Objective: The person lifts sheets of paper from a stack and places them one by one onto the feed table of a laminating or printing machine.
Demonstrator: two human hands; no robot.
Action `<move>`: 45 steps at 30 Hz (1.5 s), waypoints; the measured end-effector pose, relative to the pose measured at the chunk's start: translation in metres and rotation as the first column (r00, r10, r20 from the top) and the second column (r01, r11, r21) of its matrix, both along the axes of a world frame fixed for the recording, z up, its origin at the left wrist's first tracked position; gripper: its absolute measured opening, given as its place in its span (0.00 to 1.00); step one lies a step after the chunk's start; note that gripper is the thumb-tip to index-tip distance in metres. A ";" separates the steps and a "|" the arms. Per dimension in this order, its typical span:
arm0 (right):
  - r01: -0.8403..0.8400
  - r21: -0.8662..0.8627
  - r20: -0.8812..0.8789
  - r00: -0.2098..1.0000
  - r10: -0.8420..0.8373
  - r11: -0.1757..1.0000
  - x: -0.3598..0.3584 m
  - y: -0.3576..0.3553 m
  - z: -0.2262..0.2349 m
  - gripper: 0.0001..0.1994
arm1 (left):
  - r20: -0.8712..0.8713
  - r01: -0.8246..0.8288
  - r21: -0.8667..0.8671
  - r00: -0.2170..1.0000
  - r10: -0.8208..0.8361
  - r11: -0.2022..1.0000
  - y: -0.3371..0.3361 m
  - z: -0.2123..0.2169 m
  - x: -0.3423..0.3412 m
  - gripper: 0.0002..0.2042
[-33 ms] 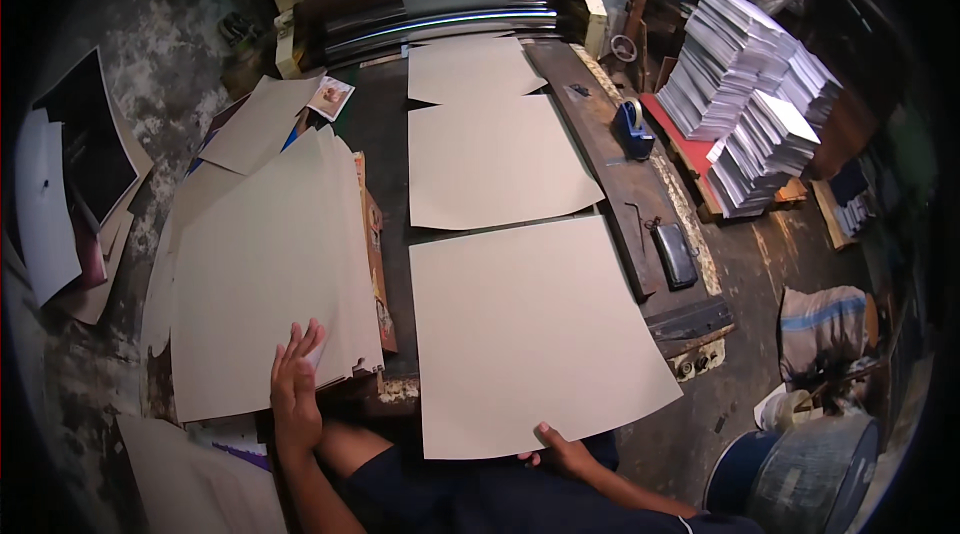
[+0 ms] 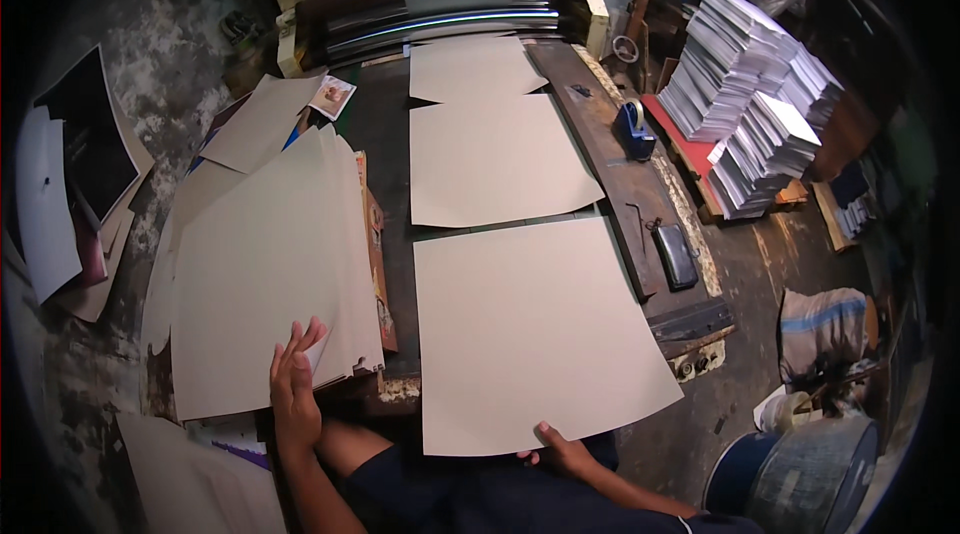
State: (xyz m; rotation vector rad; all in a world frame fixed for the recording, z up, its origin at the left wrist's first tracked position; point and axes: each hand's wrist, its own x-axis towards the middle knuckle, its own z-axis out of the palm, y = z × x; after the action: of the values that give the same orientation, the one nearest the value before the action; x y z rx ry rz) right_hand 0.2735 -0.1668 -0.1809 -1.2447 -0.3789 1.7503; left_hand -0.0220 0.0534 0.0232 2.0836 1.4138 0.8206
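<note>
My right hand (image 2: 560,452) grips the near edge of a large beige paper sheet (image 2: 535,334), thumb on top and fingers beneath. That sheet lies on the dark machine table, its far edge close to a second beige sheet (image 2: 500,159). A third sheet (image 2: 470,69) lies beyond it, at the shiny rollers (image 2: 445,24). On the left, my left hand (image 2: 297,384) rests at the near right corner of a stack of beige sheets (image 2: 260,264). Its fingers are stretched out, and the top sheet's corner curls up beside them.
A dark metal rail (image 2: 590,154) runs along the sheets' right side. Beyond it sit a blue tape dispenser (image 2: 634,132) and a black case (image 2: 676,256). White paper stacks (image 2: 730,64) stand at the far right. A blue drum (image 2: 790,474) is near right; loose sheets (image 2: 200,474) lie near left.
The near sheet has slid very slightly forward, toward the sheet ahead. At my left hand, the stack's corner curls up a little more.
</note>
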 end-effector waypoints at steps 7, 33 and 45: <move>0.071 -0.027 -0.128 0.989 -0.074 0.997 -0.005 0.046 0.005 0.28 | -0.017 -0.244 0.015 0.969 0.245 0.970 0.001 -0.014 -0.012 0.24; 0.266 0.565 -0.393 0.919 -0.029 0.781 0.031 0.107 0.102 0.35 | -0.020 0.443 0.375 0.882 -0.470 0.814 -0.047 0.007 0.028 0.12; 0.194 0.073 0.089 0.976 -0.200 0.978 0.039 0.061 0.018 0.16 | -0.390 0.197 0.214 0.915 -0.102 0.957 0.016 0.021 -0.008 0.64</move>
State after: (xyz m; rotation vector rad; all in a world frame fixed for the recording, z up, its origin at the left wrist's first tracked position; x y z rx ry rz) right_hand 0.3128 -0.1062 -0.1625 -1.2786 -0.3521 1.5035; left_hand -0.0298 0.0696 0.0440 2.6195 1.3653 0.5798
